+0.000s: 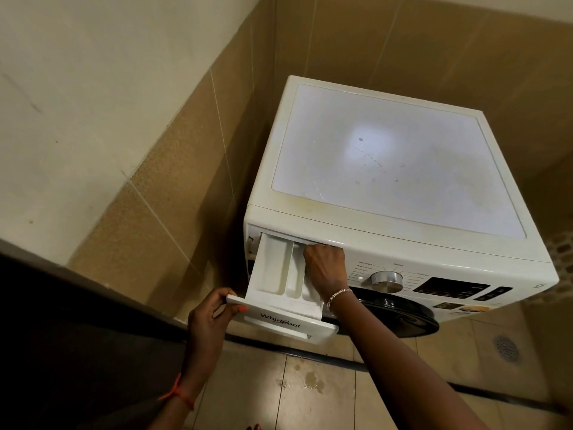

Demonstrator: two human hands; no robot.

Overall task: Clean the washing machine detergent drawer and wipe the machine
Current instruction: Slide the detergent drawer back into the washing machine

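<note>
In the head view, the detergent drawer [274, 268] is pulled far out of the top left corner of the washing machine [400, 144] front and slopes down toward me. My left grip [210, 316] is closed on the left end of the drawer's front panel [288, 322], thumb on the top edge and fingers wrapped underneath. My right grip [325, 265] is down in the rear right of the drawer, right at the machine's slot, with the fingers curled. Their tips are hidden, so I cannot tell whether they press or pinch anything there.

I judge the drawer to be light, thin moulded plastic. It should be stiff enough to carry by one end, but likely to bind if I pull it crooked. Any detergent film or damp would make it slick. The front panel is the sound place to hold; the thin dividers between compartments are not. If a catch sits at the back, it wants pressing down while my left grip draws straight out from the machine, with support under the tray as it comes free.

On the machine's top I see spots and droplets [372, 178], so wiping is not yet done. On the machine's front, right of the drawer, are the dial [387, 281] and below it the dark door [400, 316].
</note>
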